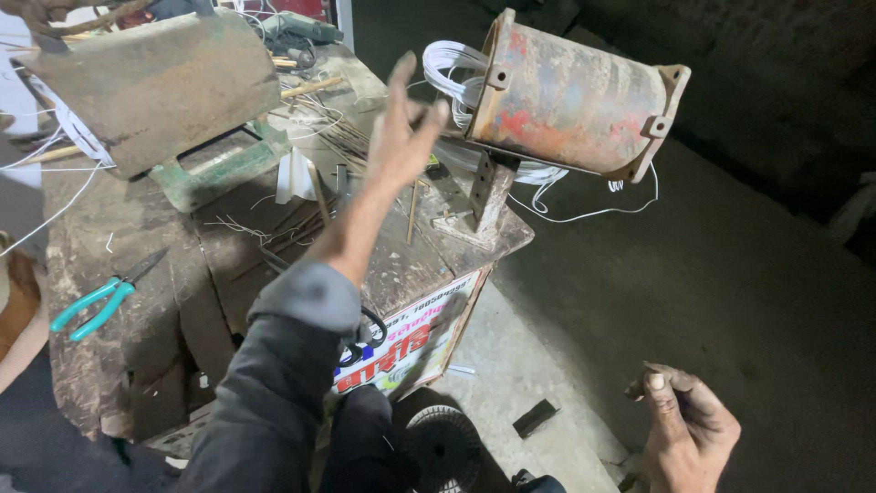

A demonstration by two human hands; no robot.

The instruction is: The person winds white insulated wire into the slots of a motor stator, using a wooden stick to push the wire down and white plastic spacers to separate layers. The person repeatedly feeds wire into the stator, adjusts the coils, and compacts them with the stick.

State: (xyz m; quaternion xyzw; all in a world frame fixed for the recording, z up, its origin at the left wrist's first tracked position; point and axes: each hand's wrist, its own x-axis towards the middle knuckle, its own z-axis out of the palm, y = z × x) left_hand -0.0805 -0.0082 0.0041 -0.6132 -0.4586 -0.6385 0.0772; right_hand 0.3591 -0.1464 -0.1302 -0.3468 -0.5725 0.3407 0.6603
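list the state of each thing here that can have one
left hand: raised, fingers spread, holding nothing
right hand: low, fingers curled, holding nothing
motor housing: on its side on a stand, white wire hanging out
pliers: flat on the bench, jaws slightly open

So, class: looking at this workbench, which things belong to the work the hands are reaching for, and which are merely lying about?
In hand:
- left hand, open, raised toward the motor housing
- white wire coils sticking out of the housing's end
- right hand, low, holding nothing

Lying about:
- teal-handled pliers on the workbench
- rusty metal cover
- thin sticks
- ribbed disc on the floor
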